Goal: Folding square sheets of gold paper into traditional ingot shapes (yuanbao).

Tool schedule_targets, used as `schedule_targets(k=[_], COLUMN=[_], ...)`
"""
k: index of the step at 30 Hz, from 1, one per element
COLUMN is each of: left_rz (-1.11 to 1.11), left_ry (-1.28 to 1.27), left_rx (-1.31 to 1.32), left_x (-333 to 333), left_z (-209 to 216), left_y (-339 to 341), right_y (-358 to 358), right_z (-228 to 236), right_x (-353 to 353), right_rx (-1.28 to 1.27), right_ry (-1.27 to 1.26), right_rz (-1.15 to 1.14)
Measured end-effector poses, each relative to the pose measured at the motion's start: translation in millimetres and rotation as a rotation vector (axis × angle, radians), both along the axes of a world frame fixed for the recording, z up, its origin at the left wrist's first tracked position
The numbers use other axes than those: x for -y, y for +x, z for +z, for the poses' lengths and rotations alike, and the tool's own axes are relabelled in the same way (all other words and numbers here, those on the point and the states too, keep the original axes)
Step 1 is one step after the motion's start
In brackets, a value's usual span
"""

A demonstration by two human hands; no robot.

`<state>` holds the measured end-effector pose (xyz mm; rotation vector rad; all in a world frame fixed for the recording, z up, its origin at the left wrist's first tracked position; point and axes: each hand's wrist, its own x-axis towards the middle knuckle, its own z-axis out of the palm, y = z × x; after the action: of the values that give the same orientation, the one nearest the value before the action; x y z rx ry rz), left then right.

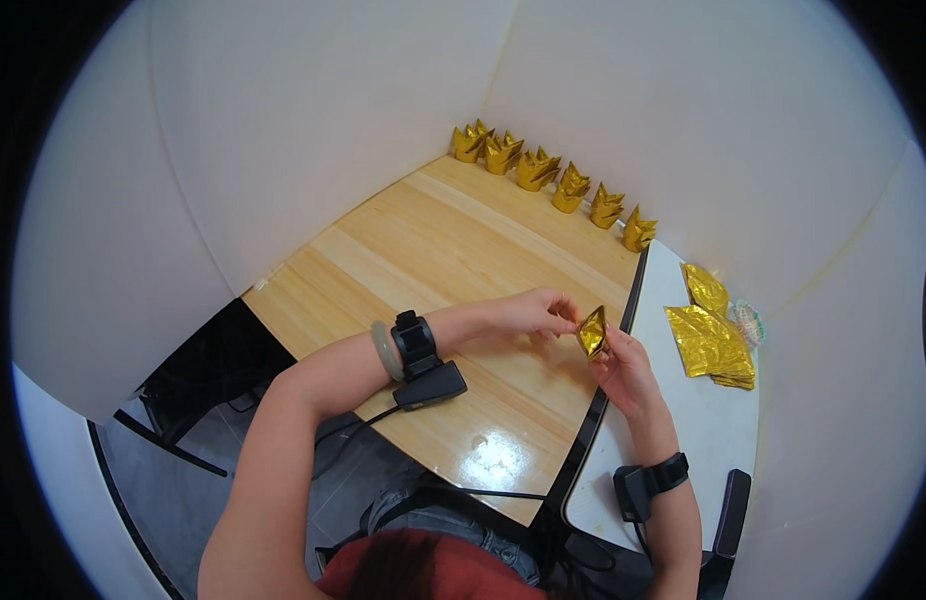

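Above the right part of the wooden table, a small folded piece of gold foil paper (592,335) is held up between both hands. My right hand (628,372) grips it from the right, thumb and fingers closed on its lower side. From the left, my left hand (539,312) reaches in with bent fingers, and its fingertips pinch the foil's left edge. The piece is narrow and pointed, with shiny creased faces. Part of it is hidden behind my right fingers.
Several folded gold foil crowns (537,170) stand in a row along the back wall. On the white side table (638,440) at right lie flat gold foil sheets (711,343) beside a small round patterned object (747,323). A dark gap separates the tables. Cables hang from both wristbands.
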<state>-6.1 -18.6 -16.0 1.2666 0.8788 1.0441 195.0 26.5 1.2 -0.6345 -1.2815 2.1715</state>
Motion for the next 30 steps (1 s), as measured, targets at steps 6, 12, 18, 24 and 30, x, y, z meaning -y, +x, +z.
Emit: schedule_targets(k=[6,12,18,24,30], left_rz=[0.103,-0.073,-0.009,0.002,-0.032], left_ry=[0.654,0.762,0.721,0.723,0.823], left_rx=[-0.295,-0.721,-0.915,-1.003,-1.121], left_x=[9.8,14.8,17.6,27.1,28.3], left_z=[21.2,27.7,29.8,42.3,39.7], left_y=[-2.8,-7.6,-7.9,-10.3,-5.1], right_y=[3.2,-3.8,-2.9,2.6,1.2], right_z=[4.1,-4.9,11.0,38.8,36.7], right_x=[-4.7,-6.5,-0.4,17.2,22.8], right_rx=[0.232,0.443,0.462,0.442,0.54], right_ry=[0.027,0.396,1.048,1.464,1.702], right_rz=[0.062,0.107,-0.191,-0.121,-0.053])
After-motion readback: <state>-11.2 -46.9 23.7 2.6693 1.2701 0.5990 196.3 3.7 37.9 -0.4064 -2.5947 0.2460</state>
